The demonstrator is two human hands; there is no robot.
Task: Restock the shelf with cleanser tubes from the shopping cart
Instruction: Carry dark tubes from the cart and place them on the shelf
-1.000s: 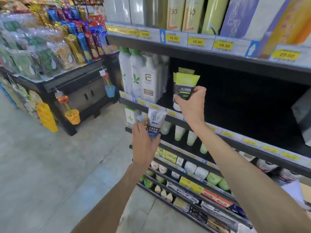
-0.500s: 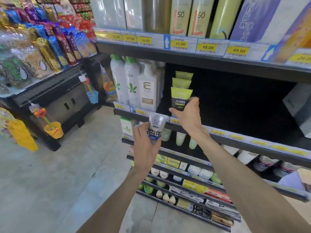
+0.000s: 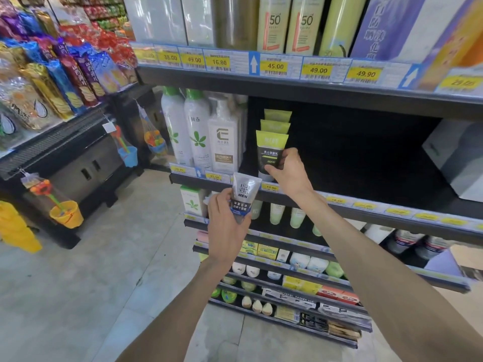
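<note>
- Right now the right hand (image 3: 290, 171) is up at the middle shelf (image 3: 339, 205), fingers curled around the lower body of a green-and-black cleanser tube (image 3: 270, 155) that stands upright, flat crimped end up, at the front edge.
- Directly behind that tube, farther from the hand, two more green-topped tubes (image 3: 276, 121) stand in a single file running back into the shelf.
- Just to the left of the right hand stands a white pump bottle (image 3: 224, 142), with two green-capped spray bottles (image 3: 185, 131) beyond it; the tube row sits close beside them.
- To the right of the right hand the shelf floor is dark and open for a long stretch, ending at a grey box (image 3: 457, 158) well apart.
- Lower and to the left, the left hand (image 3: 226, 226) grasps a silver-and-blue tube (image 3: 241, 198) marked MEN, gripping its lower half, long axis upright and leaning slightly right.
- That silver tube is held out in the aisle, in front of the price-label strip (image 3: 270, 188) and below the shelf floor, not yet on the shelf.
- As I judge it, the coming move turns on this: the open space lies up and to the right of the left hand, past the green tube, so the silver tube must rise over the shelf lip and go in beside the green row.
- The right hand is much nearer that space, yet it is occupied; the left hand would have to cross toward it.
- No shopping cart is in sight from here.
</note>
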